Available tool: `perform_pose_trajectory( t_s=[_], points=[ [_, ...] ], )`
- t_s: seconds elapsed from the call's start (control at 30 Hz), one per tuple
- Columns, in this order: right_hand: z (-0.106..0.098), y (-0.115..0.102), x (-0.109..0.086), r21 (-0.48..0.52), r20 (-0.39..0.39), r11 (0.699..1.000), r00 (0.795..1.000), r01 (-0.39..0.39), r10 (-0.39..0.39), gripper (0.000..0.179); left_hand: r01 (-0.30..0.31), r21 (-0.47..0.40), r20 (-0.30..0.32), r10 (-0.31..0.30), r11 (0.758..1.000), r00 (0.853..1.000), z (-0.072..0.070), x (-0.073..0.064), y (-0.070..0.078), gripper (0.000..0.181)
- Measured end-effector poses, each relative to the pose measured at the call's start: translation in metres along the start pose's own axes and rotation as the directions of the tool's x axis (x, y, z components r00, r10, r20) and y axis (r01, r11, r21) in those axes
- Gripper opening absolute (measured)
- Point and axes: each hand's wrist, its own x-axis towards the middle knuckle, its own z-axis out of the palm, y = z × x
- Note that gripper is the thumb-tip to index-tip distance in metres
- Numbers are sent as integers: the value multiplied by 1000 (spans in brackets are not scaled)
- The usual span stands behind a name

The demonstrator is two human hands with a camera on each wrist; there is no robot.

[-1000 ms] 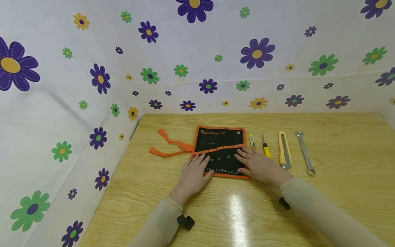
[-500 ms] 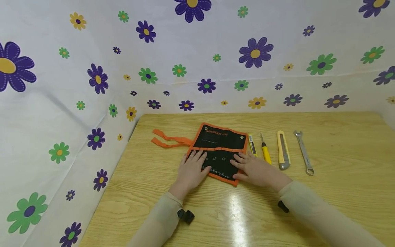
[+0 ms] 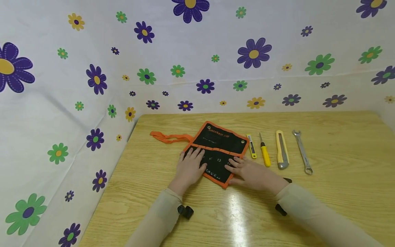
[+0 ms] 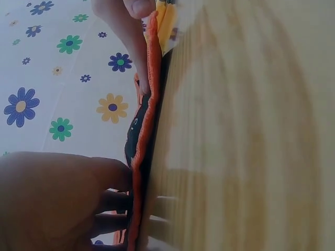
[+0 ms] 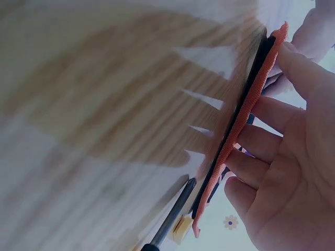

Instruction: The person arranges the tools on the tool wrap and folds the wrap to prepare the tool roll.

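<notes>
A black fabric tool pouch [image 3: 220, 137] with orange edging and printed numbers lies flat on the table, turned at an angle. My left hand [image 3: 189, 168] rests on its lower left part, fingers spread. On the lower right part lies my right hand [image 3: 251, 173], fingers extended over the cloth. Orange tie straps [image 3: 168, 138] trail from the pouch's left side. In the right wrist view, the fingers [image 5: 251, 162] touch the pouch's orange edge [image 5: 246, 120]. The left wrist view shows the left hand [image 4: 57, 198] against the pouch edge [image 4: 152, 78].
Right of the pouch lie a small yellow case with a label [image 3: 251, 146], a yellow-handled screwdriver [image 3: 265, 154], a yellow utility knife [image 3: 282, 150] and a combination wrench [image 3: 303, 152]. A flower-printed cloth [image 3: 216, 41] hangs behind and left of the wooden table [image 3: 348, 192].
The pouch has turned clockwise under both hands, its lower edge swinging left. The right hand has shifted slightly left, and the straps have moved with the pouch.
</notes>
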Motion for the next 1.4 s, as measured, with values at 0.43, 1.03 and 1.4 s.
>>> perform_pose_trajectory(
  t_s=[0.43,1.03,1.4],
  points=[
    [5,-19,4,-20,22,997,997,71,-70,63,15,39,-44,-13,999,999,-5,7,-10,54],
    [12,-47,11,28,40,992,992,119,-120,70,20,91,-102,-11,996,995,-8,17,-24,53],
    [18,-62,24,-1,38,986,985,166,-166,72,42,117,-138,-26,992,990,-12,25,-28,52]
  ],
)
